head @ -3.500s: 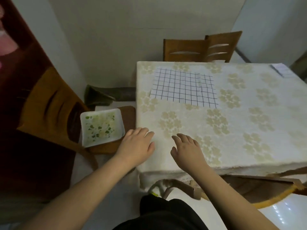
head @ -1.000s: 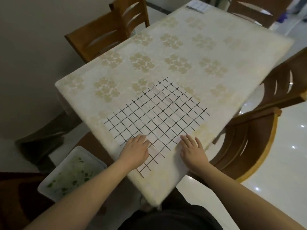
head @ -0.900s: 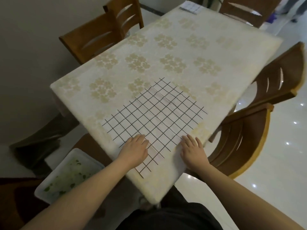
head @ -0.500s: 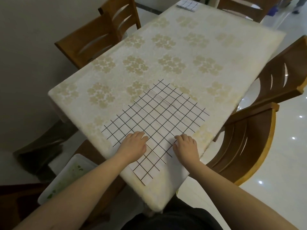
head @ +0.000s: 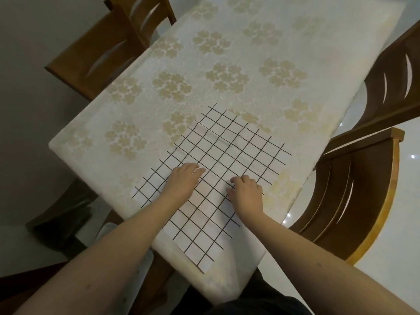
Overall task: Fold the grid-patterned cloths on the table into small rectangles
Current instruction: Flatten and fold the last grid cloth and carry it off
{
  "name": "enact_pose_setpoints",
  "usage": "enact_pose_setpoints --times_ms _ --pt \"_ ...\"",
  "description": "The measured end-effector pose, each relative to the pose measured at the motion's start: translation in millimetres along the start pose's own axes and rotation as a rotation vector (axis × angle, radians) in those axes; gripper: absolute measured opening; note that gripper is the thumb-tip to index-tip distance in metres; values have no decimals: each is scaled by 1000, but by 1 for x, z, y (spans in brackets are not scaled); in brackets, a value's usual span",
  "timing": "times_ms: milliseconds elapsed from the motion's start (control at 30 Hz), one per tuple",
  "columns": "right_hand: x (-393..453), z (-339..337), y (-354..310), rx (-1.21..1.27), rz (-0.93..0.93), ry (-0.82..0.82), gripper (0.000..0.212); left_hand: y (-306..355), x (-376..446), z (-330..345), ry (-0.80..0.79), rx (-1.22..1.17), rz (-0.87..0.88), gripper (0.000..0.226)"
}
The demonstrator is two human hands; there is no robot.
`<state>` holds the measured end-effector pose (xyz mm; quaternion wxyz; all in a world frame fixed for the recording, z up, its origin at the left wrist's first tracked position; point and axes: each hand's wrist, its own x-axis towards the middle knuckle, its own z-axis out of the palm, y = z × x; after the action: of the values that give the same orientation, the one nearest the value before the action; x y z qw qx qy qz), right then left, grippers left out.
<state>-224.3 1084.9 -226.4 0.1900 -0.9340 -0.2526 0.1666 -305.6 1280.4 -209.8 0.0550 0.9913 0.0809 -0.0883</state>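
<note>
One white cloth with a black grid (head: pixel 227 155) lies spread flat on the near corner of the table (head: pixel 227 53). Its nearest corner reaches the table's rounded corner in front of me. There are light creases across its far half. My left hand (head: pixel 184 181) rests palm down on the cloth's left-middle with fingers nearly straight. My right hand (head: pixel 246 192) sits on the cloth a little to the right. Its fingers are curled under at the knuckles, so the tips are hidden and I cannot see whether they pinch the fabric.
The table wears a cream tablecloth with beige flower clusters. Wooden chairs stand at the back left (head: pixel 109 48) and along the right side (head: pixel 354 196), the far one being (head: pixel 400 83). Glossy white floor lies to the right.
The grid cloth has slid toward me, its near corner now at the table's corner. My right hand moved left onto the cloth and its fingers curled; my left hand stayed flat.
</note>
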Motion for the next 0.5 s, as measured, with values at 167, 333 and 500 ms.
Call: enact_pose_setpoints --times_ms 167,333,500 --pt "6 14 -13 -26 55 8 29 -19 38 4 -23 11 85 41" --pt "10 28 -24 -12 173 133 19 -42 55 10 26 -29 182 32" --pt "14 32 -31 -56 245 152 18 -50 66 10 34 -41 256 23"
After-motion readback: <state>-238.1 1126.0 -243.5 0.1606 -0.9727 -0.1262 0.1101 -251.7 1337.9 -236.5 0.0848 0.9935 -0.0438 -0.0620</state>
